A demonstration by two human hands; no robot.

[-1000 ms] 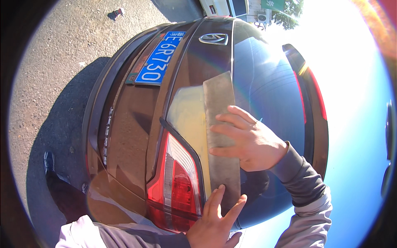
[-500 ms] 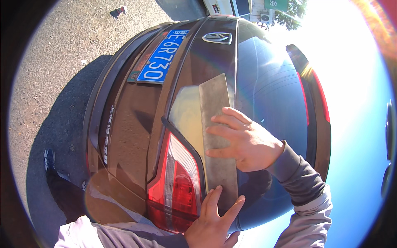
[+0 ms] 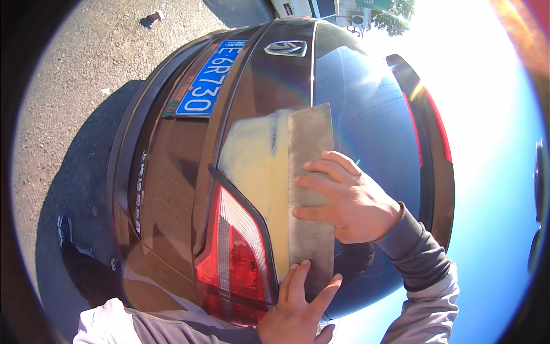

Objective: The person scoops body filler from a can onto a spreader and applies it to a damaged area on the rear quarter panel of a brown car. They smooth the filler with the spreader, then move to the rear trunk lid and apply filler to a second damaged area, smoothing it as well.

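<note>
A long, flat grey-brown strip [image 3: 311, 137] lies against the body panel at the rear of a brown car [image 3: 186, 178]. Its left edge rests along a yellowish, filler-like patch [image 3: 258, 157] with pale, smeared edges. My right hand [image 3: 358, 207] grips the strip from its right side, fingers spread across its face and the thumb hidden. Down at the lower end, my left hand [image 3: 295, 312] presses its fingertips on the strip, fingers apart and stretched out. The red and clear tail light [image 3: 240, 261] sits just left of the patch.
Dark rear glass [image 3: 372, 143] curves away right of the strip, with a spoiler [image 3: 427, 120] beyond it. A blue number plate [image 3: 212, 77] and a chrome badge [image 3: 285, 48] are farther up. A small dark object [image 3: 151, 20] lies on the sunlit ground.
Both hands and the strip have shifted right across the panel, baring more of the yellowish patch. The car sits slightly farther left in the view.
</note>
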